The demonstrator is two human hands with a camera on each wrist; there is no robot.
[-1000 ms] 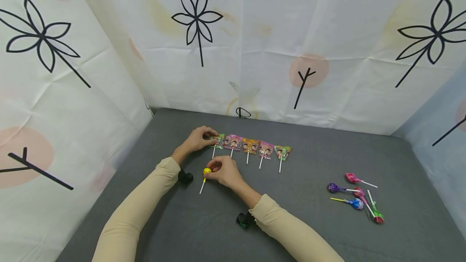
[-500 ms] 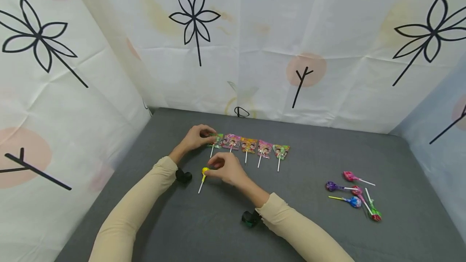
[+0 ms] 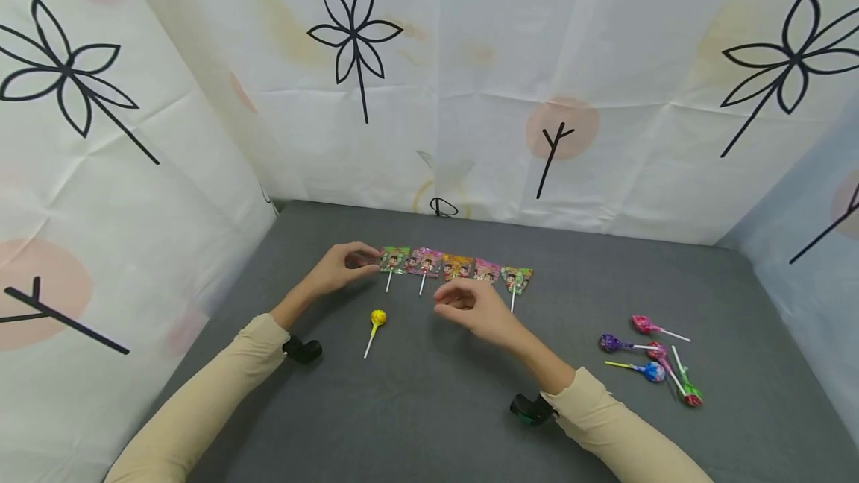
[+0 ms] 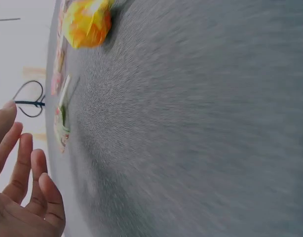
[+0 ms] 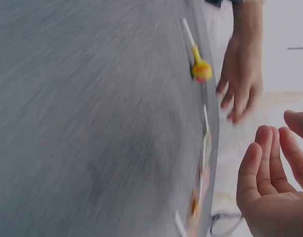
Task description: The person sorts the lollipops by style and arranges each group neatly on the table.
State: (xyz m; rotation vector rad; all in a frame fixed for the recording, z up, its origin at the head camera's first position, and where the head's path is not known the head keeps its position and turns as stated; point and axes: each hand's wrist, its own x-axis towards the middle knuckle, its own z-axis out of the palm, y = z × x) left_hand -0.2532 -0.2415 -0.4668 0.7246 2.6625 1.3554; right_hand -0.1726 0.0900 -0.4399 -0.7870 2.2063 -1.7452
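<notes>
A yellow round lollipop (image 3: pixel 379 317) lies on the grey table, stick toward the person; it shows large in the left wrist view, where its yellow wrapper (image 4: pixel 87 23) fills the top. Behind it runs a row of flat-wrapped lollipops, with a green one (image 3: pixel 394 260) at the left end and another green one (image 3: pixel 517 279) at the right. My left hand (image 3: pixel 342 268) is just left of the row, fingers relaxed and holding nothing. My right hand (image 3: pixel 482 311) hovers in front of the row with loosely bent fingers, holding nothing, and hides part of the lollipops behind it.
On the right of the grey table (image 3: pixel 470 423) lies a loose group of round lollipops: a pink one (image 3: pixel 642 324), a purple one (image 3: pixel 611 343), a blue one (image 3: pixel 653 372) and a green-and-red one (image 3: pixel 691 395) among them. Patterned white cloth (image 3: pixel 483 155) walls the back and sides.
My right hand has let go of the yellow lollipop and moved right. My left hand has come off the leftmost green lollipop and drawn back to the left.
</notes>
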